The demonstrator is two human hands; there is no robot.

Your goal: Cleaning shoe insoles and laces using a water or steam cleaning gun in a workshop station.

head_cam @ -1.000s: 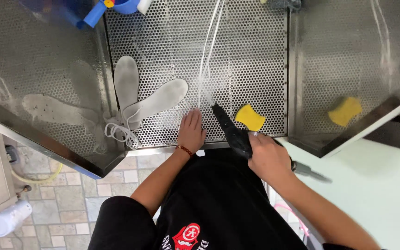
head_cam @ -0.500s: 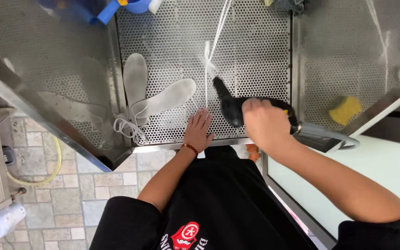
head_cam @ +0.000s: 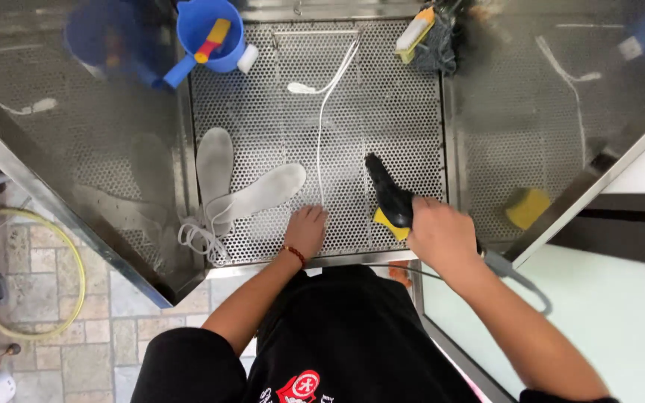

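right hand (head_cam: 442, 235) closed around black spray gun (head_cam: 388, 192), held over the metal tray (head_cam: 382, 104), yellow sponge (head_cam: 387, 222) just under it | left hand (head_cam: 306, 230) flat and open on tray | two insoles (head_cam: 251, 192) and laces (head_cam: 197, 233) beside left hand

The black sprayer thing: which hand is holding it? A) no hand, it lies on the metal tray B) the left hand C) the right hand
C: the right hand is wrapped around the black sprayer, its nozzle aimed over the perforated metal tray, while the left hand rests flat on the tray, holding nothing.
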